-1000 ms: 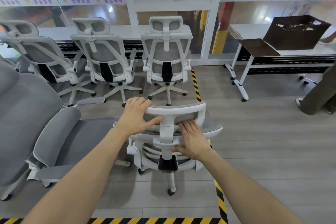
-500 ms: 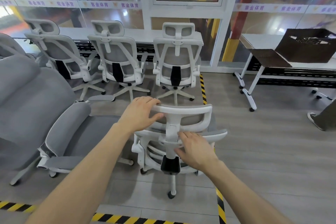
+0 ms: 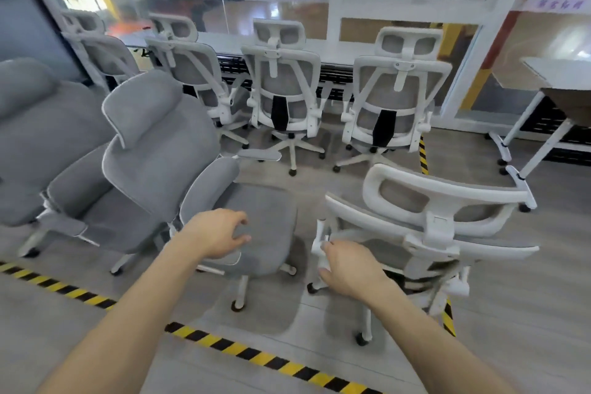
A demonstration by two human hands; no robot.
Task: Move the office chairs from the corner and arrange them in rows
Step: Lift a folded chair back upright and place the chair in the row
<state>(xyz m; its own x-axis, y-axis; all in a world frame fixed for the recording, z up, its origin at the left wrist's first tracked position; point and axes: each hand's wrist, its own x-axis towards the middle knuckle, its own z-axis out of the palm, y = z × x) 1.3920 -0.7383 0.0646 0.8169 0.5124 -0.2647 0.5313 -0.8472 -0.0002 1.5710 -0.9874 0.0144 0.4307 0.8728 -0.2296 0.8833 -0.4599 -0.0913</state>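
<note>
hands: two, bare, both forearms reaching forward.
left hand [image 3: 220, 238] – fingers loosely curled, holding nothing, hovering over the seat of a grey padded fabric office chair with headrest [image 3: 160, 150].
right hand [image 3: 351, 269] – fingertips at the white armrest post of a white-framed grey mesh office chair [image 3: 447, 198]. the picture is blurred here, so cannot tell whether it grips the post or only comes near it.

chairs counted: seven.
- one white-framed mesh chair just right of the right hand, its back towards the camera and leaning right.
- two grey padded chairs: one under and beyond the left hand, a second grey padded chair [image 3: 35, 137] further left of it.
- four white-framed mesh chairs in a row [image 3: 281, 83] well beyond both hands, backs to the camera, along the glass wall.

floor: yellow-and-black striped tape [image 3: 256, 353] runs under both forearms. a second strip runs away beyond the right hand.
one white folding table [image 3: 556, 72] far right of the right hand.
</note>
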